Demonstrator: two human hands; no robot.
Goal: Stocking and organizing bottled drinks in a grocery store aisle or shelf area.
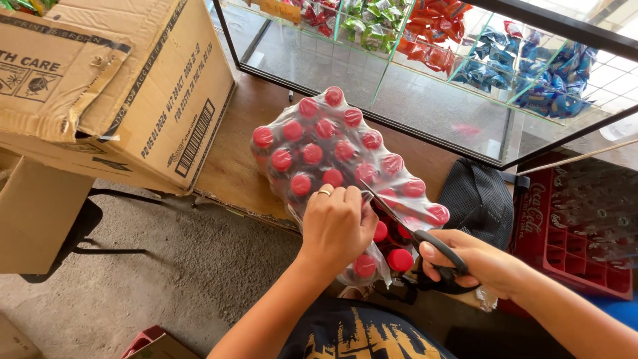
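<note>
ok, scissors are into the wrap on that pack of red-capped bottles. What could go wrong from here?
1. The black-handled scissors in the right hand have their blades right beside the left hand, which holds the clear plastic shrink-wrap; a slip could nick a finger.
2. The pack of red-capped bottles overhangs the wooden table edge; once the wrap opens, the near bottles might tip off.
3. The blade tip could puncture a bottle.

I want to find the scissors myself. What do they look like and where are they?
Find the glass case at the top, then the plastic-wrapped pack of red-capped bottles below it. At the pack's near end, the right hand holds the scissors: black handles, thin blades poking into the wrap.
</note>
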